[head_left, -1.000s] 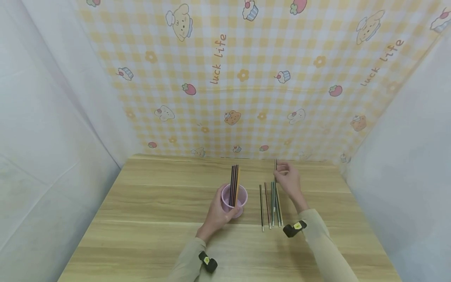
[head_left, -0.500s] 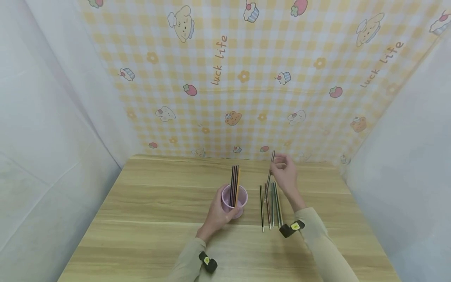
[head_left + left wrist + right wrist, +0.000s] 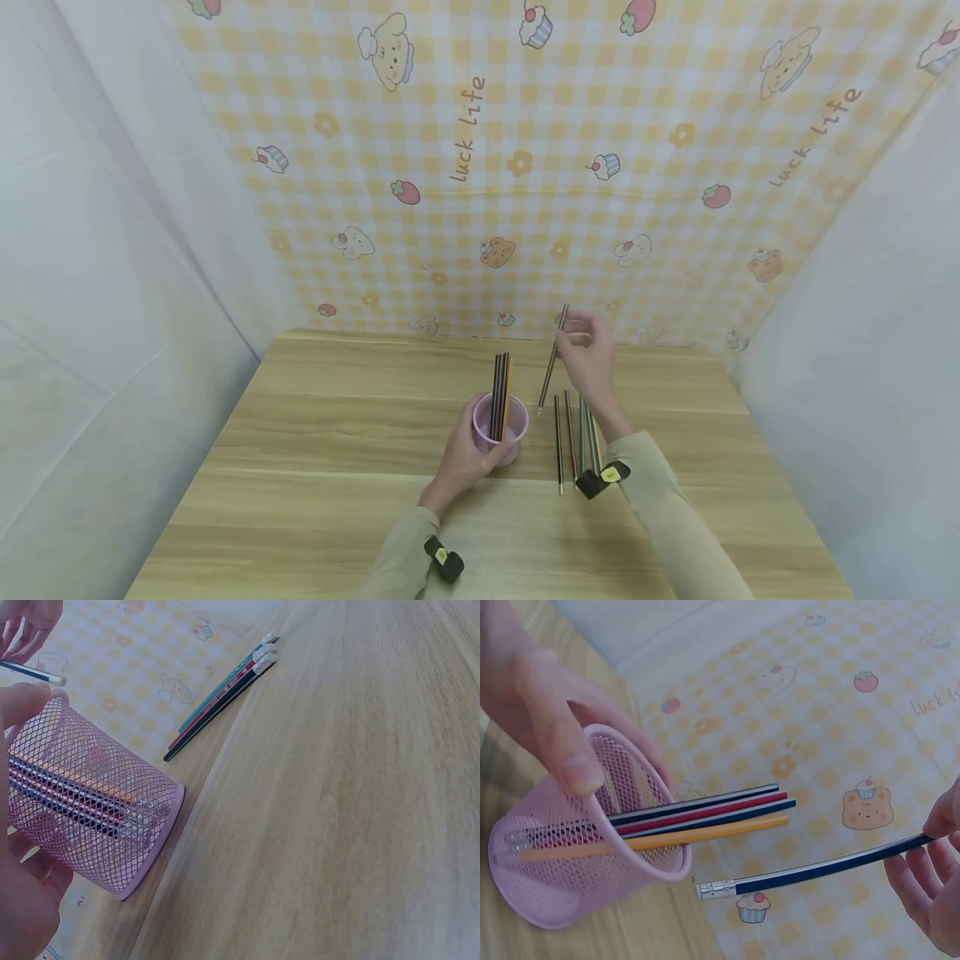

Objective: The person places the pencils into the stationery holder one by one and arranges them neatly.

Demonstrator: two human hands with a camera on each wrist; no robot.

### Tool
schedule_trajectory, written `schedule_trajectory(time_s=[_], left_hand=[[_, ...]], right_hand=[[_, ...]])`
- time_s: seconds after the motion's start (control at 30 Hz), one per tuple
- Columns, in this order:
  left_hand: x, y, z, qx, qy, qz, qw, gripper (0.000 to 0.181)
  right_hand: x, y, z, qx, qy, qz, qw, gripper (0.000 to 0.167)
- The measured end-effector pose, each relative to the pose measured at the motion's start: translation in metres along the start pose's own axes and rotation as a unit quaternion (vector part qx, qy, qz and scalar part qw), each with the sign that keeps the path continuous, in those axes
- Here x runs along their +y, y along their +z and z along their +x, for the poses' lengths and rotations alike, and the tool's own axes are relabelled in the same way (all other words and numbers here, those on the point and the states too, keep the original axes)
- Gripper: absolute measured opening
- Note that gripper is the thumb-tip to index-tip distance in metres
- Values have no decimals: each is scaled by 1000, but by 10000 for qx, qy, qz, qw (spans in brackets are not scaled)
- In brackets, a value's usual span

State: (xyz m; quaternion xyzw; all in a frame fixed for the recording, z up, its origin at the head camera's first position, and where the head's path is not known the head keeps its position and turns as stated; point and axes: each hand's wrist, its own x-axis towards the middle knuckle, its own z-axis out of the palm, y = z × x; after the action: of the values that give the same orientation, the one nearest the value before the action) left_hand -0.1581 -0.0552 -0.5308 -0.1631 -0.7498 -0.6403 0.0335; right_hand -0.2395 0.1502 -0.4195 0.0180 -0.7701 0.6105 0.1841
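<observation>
My left hand grips the pink mesh cup, thumb at its rim and fingers round its far side. Several pencils lean in the cup, among them a yellow one. My right hand pinches a dark striped pencil near its upper end. That pencil hangs tilted, its white eraser end lowest, just right of the cup's rim and not touching it. In the left wrist view the same pencil's eraser end shows above the left thumb.
Several loose pencils lie on the wooden table right of the cup, partly under my right wrist. A yellow checked cloth hangs behind the table's back edge, with white sheets on both sides.
My right hand has moved left and up from above the loose pencils, carrying the pinched pencil clear of them toward the cup. My left hand and the cup have stayed in place.
</observation>
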Motion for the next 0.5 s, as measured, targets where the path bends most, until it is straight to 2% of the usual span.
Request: schedule_trajectory(time_s=[0.17, 0.4, 0.5], left_hand=[[0, 0, 0, 38, 53, 59, 10000, 87], [-46, 8, 7, 134, 95, 227, 9996, 90], [-45, 7, 7, 93, 84, 234, 9996, 90]], right_hand=[[3, 10, 1, -102, 20, 20, 9999, 37], [12, 21, -2, -171, -246, -15, 9996, 34], [14, 24, -3, -256, -220, -47, 9994, 33]])
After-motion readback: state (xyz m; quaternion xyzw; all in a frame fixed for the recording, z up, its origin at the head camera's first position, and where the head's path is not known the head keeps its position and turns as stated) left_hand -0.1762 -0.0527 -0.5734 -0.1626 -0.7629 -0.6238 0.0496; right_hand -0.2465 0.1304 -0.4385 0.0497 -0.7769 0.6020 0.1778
